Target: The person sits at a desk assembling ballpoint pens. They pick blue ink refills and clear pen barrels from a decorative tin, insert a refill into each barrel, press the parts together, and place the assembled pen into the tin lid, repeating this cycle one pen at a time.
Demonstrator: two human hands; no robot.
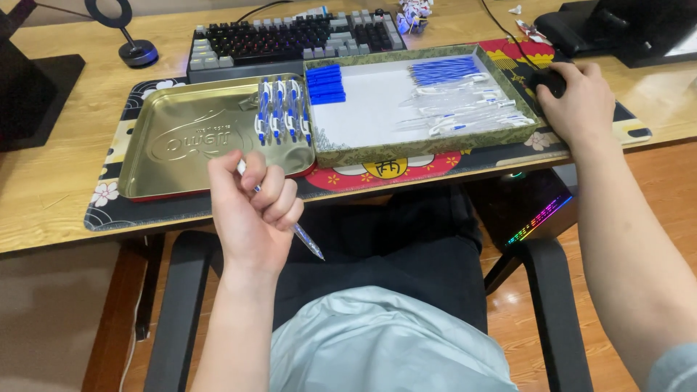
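Head view: the left hand [254,207] is raised in front of the near edge of the desk [51,196], fingers curled into a closed fist around a pen [305,241]. The pen's clear barrel runs through the fist; its tip end projects down and to the right, over the lap, and a short white end shows above the knuckles. The hand is off the desk surface, just in front of the gold metal tray [181,141].

The gold metal tray lies on the patterned desk mat [145,207] at the left part of the near edge. A row of assembled pens [282,109] with blue and white parts lies side by side in the tray's far right corner.

Touching the tray's right side stands a shallow patterned box [406,150] with a white floor. Inside it, a stack of blue caps [325,83] sits at the far left corner, a bundle of blue refills [443,69] lies at the far side, and clear pen barrels [465,112] are spread over the right half.

The right hand [577,105] rests palm down, fingers closed over a black computer mouse [546,78], just beside the box's right wall.

A keyboard [290,36] lies behind the tray and box, toward the far edge. A small round stand [134,47] sits at its left.
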